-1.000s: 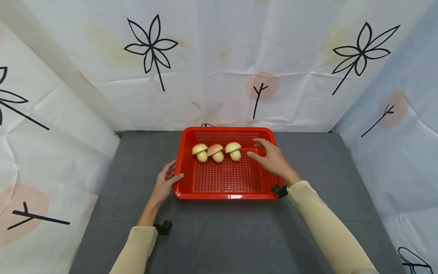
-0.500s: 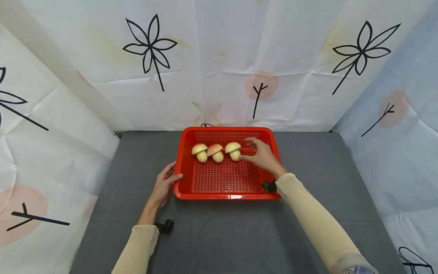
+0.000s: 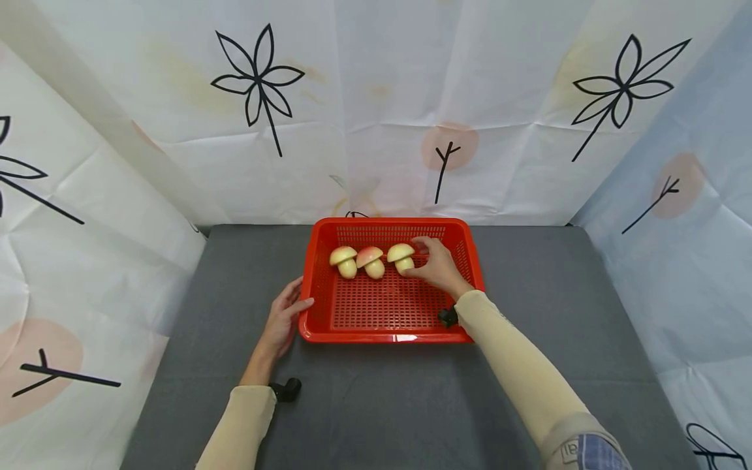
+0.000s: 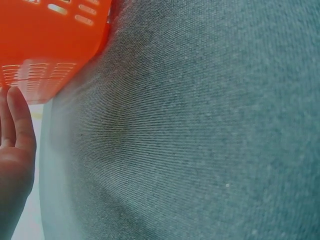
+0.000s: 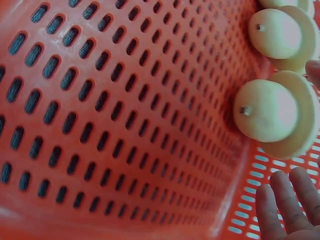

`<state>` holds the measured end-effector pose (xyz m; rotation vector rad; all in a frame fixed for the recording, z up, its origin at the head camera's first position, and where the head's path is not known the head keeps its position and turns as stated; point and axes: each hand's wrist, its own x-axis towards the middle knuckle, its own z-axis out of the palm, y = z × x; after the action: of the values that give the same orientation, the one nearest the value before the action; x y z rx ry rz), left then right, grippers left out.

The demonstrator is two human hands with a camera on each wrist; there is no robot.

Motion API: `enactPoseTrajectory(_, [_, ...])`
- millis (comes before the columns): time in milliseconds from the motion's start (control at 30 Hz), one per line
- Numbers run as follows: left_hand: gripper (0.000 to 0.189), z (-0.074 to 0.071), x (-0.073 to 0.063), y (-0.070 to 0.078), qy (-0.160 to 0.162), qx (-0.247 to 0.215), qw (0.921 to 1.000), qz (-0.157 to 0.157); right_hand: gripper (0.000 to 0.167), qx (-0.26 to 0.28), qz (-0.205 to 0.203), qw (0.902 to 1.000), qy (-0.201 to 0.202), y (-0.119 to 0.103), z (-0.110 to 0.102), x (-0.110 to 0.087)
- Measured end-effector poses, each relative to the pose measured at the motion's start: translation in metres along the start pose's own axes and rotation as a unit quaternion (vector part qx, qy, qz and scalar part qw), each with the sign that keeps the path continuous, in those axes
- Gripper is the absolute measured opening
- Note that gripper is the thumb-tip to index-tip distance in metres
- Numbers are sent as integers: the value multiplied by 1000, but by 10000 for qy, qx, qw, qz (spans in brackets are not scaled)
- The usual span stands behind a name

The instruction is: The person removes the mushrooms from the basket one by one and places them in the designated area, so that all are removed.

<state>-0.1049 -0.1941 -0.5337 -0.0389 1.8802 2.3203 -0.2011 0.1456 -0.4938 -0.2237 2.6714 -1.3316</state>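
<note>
Three toy mushrooms stand in a row across a red plastic basket (image 3: 390,338): the left mushroom (image 3: 346,261), the middle mushroom (image 3: 371,262) and the right mushroom (image 3: 402,259). My right hand (image 3: 437,264) reaches into the basket beside the right mushroom, thumb near its stem and fingers spread behind. In the right wrist view several fingers of that hand extend close to the mushroom (image 5: 267,111), apart from it. At the basket's left side my left hand (image 3: 283,320) rests, its thumb over the rim. The left wrist view shows straight fingers (image 4: 20,115) against the outer wall.
A dark grey cloth (image 3: 376,405) covers the table under the basket. White sheets with leaf and twig drawings form a back wall (image 3: 376,98) and side walls. A black wrist camera (image 3: 448,317) on the right arm sits over the basket's front right part.
My right hand has moved left inside the basket, from its right side up to the right mushroom. The left hand, the basket and the mushrooms look nearly unmoved.
</note>
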Motion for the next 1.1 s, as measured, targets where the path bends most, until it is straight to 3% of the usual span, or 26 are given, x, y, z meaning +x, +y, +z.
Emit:
enactPoseTrajectory(433, [55, 2, -2, -3, 22, -92, 9999, 71, 79, -125, 111, 9998, -125, 5, 15, 10])
enactPoseTrajectory(800, [56, 2, -2, -2, -40, -144, 9998, 106, 74, -657, 164, 9977, 52, 3, 19, 14])
enactPoseTrajectory(1100, [55, 2, -1, -5, -15, -175, 9998, 92, 72, -376, 22, 9993, -83, -1, 11, 9])
